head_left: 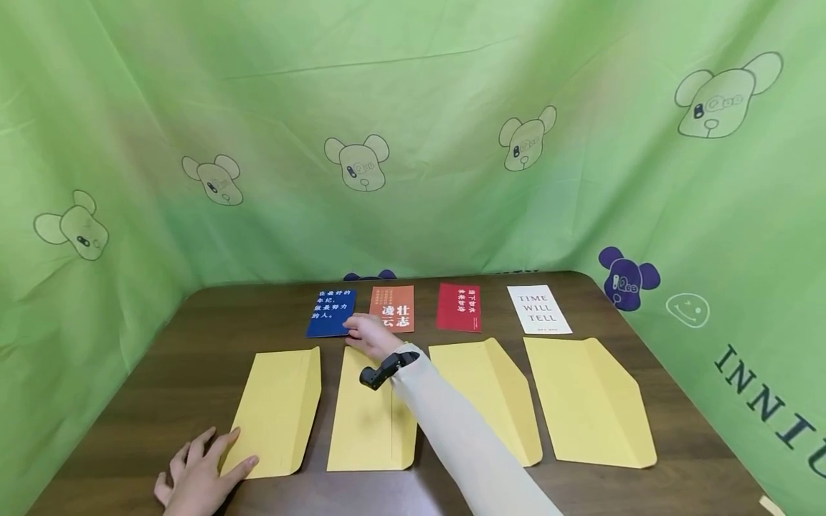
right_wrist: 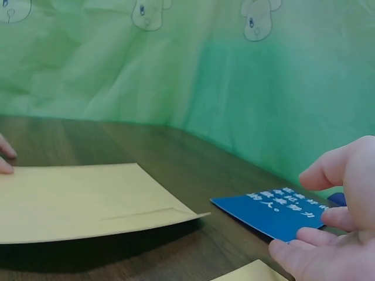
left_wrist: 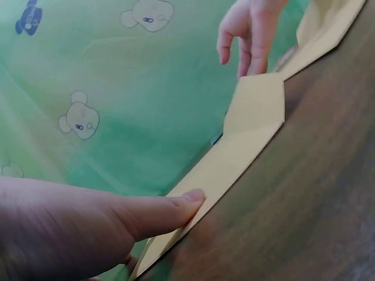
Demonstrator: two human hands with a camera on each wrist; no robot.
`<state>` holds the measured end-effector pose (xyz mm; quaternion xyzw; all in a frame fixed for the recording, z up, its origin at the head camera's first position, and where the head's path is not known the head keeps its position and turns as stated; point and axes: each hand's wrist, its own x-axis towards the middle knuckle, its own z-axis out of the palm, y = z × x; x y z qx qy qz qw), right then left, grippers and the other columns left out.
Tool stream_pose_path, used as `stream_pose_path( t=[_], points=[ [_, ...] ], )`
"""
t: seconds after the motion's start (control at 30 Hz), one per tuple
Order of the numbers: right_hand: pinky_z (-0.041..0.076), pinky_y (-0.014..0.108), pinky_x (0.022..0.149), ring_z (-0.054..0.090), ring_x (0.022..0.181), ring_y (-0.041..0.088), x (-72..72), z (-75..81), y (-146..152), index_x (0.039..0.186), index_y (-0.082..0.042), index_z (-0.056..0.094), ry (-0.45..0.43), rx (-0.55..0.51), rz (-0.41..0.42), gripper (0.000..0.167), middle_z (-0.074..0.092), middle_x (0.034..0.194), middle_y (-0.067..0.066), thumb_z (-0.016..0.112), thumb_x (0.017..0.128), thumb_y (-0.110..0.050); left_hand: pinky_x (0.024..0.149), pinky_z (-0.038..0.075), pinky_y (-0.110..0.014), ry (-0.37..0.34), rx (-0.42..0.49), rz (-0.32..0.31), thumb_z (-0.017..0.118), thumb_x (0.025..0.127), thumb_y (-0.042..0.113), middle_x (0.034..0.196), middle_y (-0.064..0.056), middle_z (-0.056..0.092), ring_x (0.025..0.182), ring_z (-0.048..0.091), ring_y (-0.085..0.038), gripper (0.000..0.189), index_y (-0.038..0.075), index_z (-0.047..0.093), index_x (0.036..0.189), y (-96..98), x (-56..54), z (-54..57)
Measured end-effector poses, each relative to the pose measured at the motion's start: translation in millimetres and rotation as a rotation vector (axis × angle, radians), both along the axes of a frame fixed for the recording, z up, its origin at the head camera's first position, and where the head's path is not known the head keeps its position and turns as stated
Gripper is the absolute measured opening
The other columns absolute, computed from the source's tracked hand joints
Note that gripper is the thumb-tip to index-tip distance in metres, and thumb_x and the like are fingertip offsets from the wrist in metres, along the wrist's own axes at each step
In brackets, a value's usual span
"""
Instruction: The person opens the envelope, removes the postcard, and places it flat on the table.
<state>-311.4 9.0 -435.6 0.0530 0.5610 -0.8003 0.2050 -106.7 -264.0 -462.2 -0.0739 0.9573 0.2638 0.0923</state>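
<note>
A blue card [head_left: 330,313] with white characters lies flat at the left of a row of cards. My right hand [head_left: 372,335] reaches over to its right edge. In the right wrist view, the right hand [right_wrist: 334,234] has its fingertips at the card's [right_wrist: 269,212] edge and the thumb lifted clear above it. My left hand [head_left: 203,469] rests at the lower left corner of the leftmost yellow envelope [head_left: 274,408], fingers spread. In the left wrist view, its thumb [left_wrist: 170,212] lies on that envelope [left_wrist: 217,167]; the other fingers are mostly hidden.
Beside the blue card lie an orange card [head_left: 400,297], a red card [head_left: 459,308] and a white card [head_left: 539,309]. More yellow envelopes lie nearer: one [head_left: 361,430] under the right forearm, then two [head_left: 471,365] [head_left: 571,401] rightward. A green curtain [head_left: 439,215] surrounds the brown table [head_left: 161,373].
</note>
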Motion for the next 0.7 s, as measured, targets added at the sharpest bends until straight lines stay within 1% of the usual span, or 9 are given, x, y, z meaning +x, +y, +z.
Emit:
stream_pose_path(
  t=[0.07,0.17,0.3,0.43,0.53,0.6,0.7],
  points=[
    [0.032,0.046,0.113,0.021,0.146,0.042,2.2,2.0,0,0.155,0.007,0.02,-0.014,-0.007,0.011,0.066,0.024,0.157,0.029,0.053,0.097,0.0,0.09,0.003,-0.083,-0.006,0.008,0.006,0.061,0.087,0.066,0.154,-0.026,0.017,0.134,0.005,-0.063,0.085,0.009,0.044,0.148,-0.1,1.1,-0.5],
    [0.029,0.048,0.114,0.02,0.146,0.044,7.1,7.4,-1,0.155,0.006,0.018,-0.025,-0.029,0.05,0.068,0.022,0.157,0.03,0.053,0.097,-0.001,0.091,0.002,-0.083,-0.001,0.008,0.014,0.062,0.087,0.066,0.154,-0.026,0.018,0.135,0.005,-0.061,0.084,0.009,0.044,0.147,0.2,2.7,0.2],
    [0.028,0.051,0.115,0.019,0.145,0.046,19.2,18.4,3,0.155,0.007,0.015,0.001,-0.08,0.122,0.067,0.019,0.156,0.033,0.048,0.097,0.003,0.091,0.002,-0.082,0.016,0.004,0.019,0.061,0.088,0.066,0.152,-0.027,0.019,0.135,0.004,-0.061,0.083,0.01,0.043,0.146,1.8,2.3,3.1],
    [0.028,0.051,0.115,0.02,0.145,0.046,40.2,26.7,15,0.155,0.007,0.014,0.007,-0.152,0.158,0.064,0.019,0.155,0.035,0.044,0.098,0.004,0.092,0.002,-0.081,0.033,-0.008,0.024,0.06,0.088,0.067,0.151,-0.029,0.02,0.136,0.005,-0.061,0.086,0.008,0.04,0.148,4.5,1.9,4.7],
    [0.027,0.05,0.115,0.02,0.145,0.046,57.4,28.5,26,0.155,0.007,0.013,0.003,-0.197,0.199,0.063,0.019,0.154,0.036,0.042,0.099,0.004,0.093,0.003,-0.08,0.042,-0.023,0.031,0.059,0.088,0.068,0.151,-0.029,0.02,0.136,0.005,-0.061,0.09,0.006,0.036,0.149,6.5,1.8,6.5],
    [0.027,0.05,0.115,0.019,0.145,0.046,68.5,28.5,35,0.155,0.007,0.011,0.009,-0.209,0.232,0.063,0.018,0.154,0.036,0.041,0.1,0.003,0.094,0.004,-0.08,0.052,-0.03,0.026,0.059,0.089,0.067,0.153,-0.027,0.02,0.136,0.005,-0.06,0.09,0.005,0.034,0.15,7.8,2.6,8.2],
    [0.029,0.05,0.114,0.02,0.145,0.047,85.3,27.2,52,0.155,0.008,0.011,0.021,-0.207,0.244,0.063,0.019,0.154,0.037,0.041,0.1,0.001,0.094,0.005,-0.079,0.085,-0.03,0.001,0.058,0.091,0.064,0.155,-0.025,0.02,0.137,0.006,-0.059,0.089,0.005,0.031,0.152,11.4,4.2,11.0]
  ],
)
